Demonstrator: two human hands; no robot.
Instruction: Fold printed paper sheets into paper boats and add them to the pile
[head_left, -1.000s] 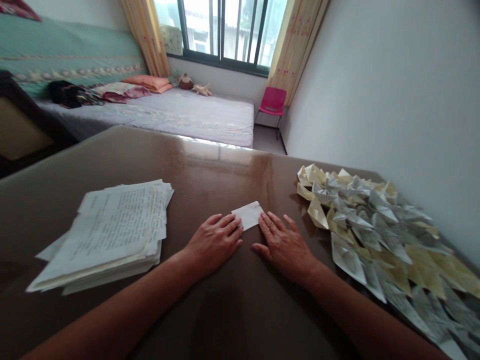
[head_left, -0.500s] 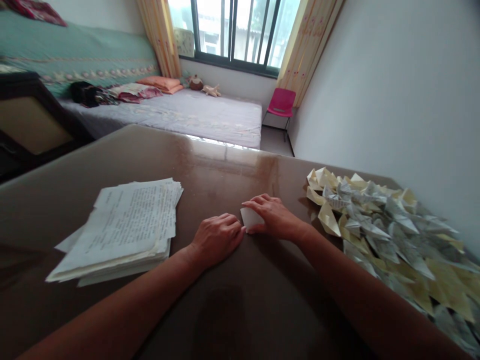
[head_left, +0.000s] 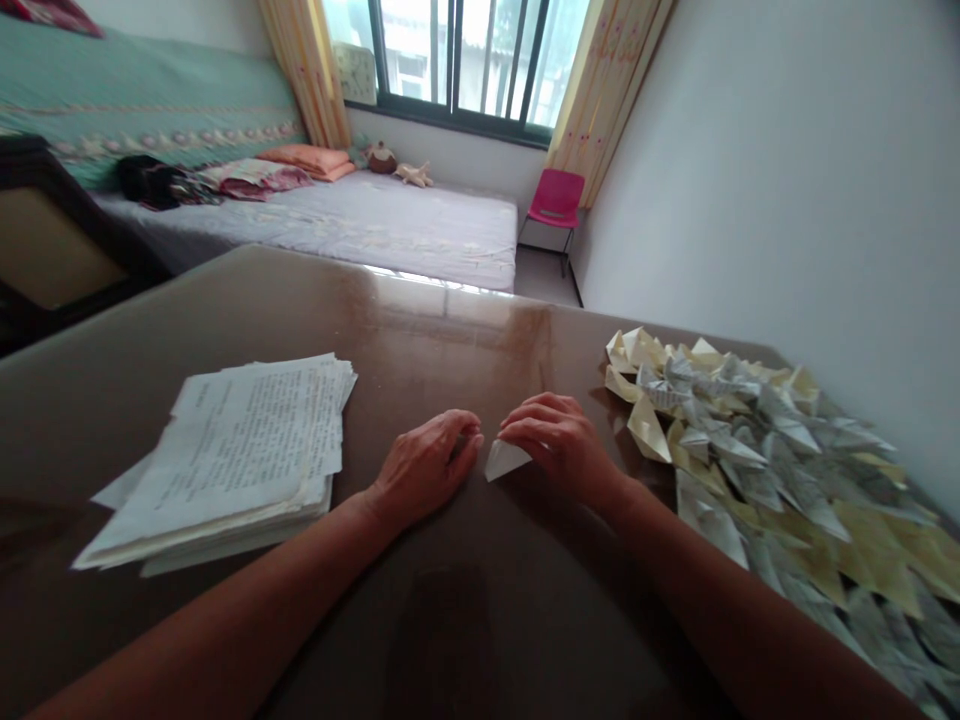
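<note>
A small folded piece of white paper (head_left: 504, 458) lies on the glossy brown table (head_left: 420, 330) between my hands. My right hand (head_left: 561, 440) curls over its right part, fingertips pinching the paper. My left hand (head_left: 427, 465) rests just left of the paper, its fingers bent and pressed together at the paper's left edge. A stack of printed sheets (head_left: 232, 450) sits to the left of my left hand. A large heap of folded paper shapes (head_left: 765, 450) spreads along the table's right side.
Beyond the table stands a bed (head_left: 360, 215) with pillows and clothes. A pink chair (head_left: 553, 200) stands by the window (head_left: 457, 60) and curtains. A white wall (head_left: 787, 180) runs close along the table's right edge. A dark chair back (head_left: 52, 240) is at far left.
Both hands lay flat beside the paper a second ago. The right hand has since moved over it and pinched it, and the paper now shows a pointed, folded corner. The left fingers have curled.
</note>
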